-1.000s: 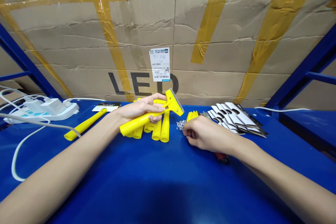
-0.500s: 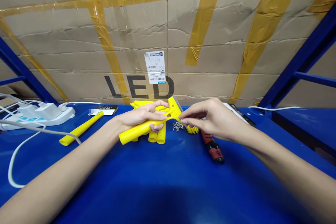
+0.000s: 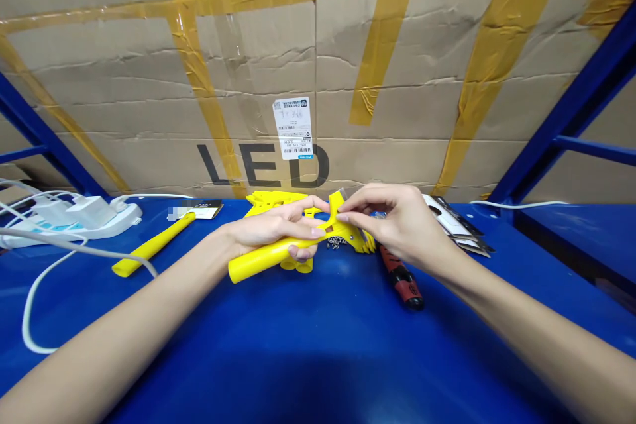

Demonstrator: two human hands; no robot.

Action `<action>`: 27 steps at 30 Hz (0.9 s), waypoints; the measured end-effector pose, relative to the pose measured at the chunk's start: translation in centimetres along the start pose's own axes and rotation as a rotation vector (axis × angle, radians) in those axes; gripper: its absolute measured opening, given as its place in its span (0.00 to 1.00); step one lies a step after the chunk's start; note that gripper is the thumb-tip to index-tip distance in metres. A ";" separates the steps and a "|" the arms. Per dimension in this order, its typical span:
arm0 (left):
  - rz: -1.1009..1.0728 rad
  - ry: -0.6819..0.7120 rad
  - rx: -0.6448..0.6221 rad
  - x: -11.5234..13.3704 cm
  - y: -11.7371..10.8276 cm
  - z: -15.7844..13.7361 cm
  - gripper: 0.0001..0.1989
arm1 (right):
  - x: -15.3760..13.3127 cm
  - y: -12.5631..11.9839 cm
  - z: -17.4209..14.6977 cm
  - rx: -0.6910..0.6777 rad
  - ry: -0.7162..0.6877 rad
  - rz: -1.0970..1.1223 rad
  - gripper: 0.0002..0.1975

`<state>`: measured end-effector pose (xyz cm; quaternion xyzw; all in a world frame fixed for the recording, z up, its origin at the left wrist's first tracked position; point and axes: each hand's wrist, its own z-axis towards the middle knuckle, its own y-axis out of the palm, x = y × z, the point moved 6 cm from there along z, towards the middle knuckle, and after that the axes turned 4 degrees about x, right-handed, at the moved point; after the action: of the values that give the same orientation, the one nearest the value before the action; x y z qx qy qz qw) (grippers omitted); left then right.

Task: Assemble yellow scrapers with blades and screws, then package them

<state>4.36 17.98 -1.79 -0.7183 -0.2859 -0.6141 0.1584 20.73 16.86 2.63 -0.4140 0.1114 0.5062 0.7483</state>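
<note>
My left hand (image 3: 283, 228) is closed around a yellow plastic scraper (image 3: 263, 261) with a round tubular handle and a forked, wide head. The head points away and to the right, and a small silver screw shows in its lower part. My right hand (image 3: 385, 212) pinches thumb and forefinger against the upper part of the head; whatever lies between the fingertips is hidden. Below the head is a heap of small silver screws (image 3: 336, 243). Behind and under my left hand lie several more yellow scraper parts (image 3: 273, 199). A red and black screwdriver (image 3: 405, 280) lies below my right hand.
A yellow handle (image 3: 149, 245) lies at left, near a white power strip (image 3: 119, 215) with plugs and cables. Printed cards (image 3: 454, 225) are stacked at right. A taped cardboard box (image 3: 278, 66) stands behind the blue table (image 3: 298, 344), between blue metal posts.
The scraper has shifted slightly right, its head turning more upright. My right fingertips have gone from beside the head's lower edge, near the screws, to its upper part.
</note>
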 end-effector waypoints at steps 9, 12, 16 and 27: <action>-0.077 -0.007 -0.010 -0.1 0.3 0.1 0.17 | 0.9 0.2 0.0 -0.043 0.102 0.082 0.07; -0.094 -0.007 -0.001 -0.2 0.4 0.2 0.17 | 0.6 0.0 0.1 -0.056 0.011 0.105 0.05; -0.104 -0.008 -0.007 -0.2 0.6 0.3 0.17 | 0.5 -0.1 0.2 -0.075 -0.053 0.118 0.03; -0.033 -0.005 -0.045 -0.2 1.1 0.0 0.15 | 3.2 0.1 0.3 -0.155 0.218 0.262 0.32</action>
<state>5.02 17.03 -1.80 -0.7184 -0.2840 -0.6213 0.1315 22.03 19.20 0.89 -0.5046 0.2055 0.5585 0.6254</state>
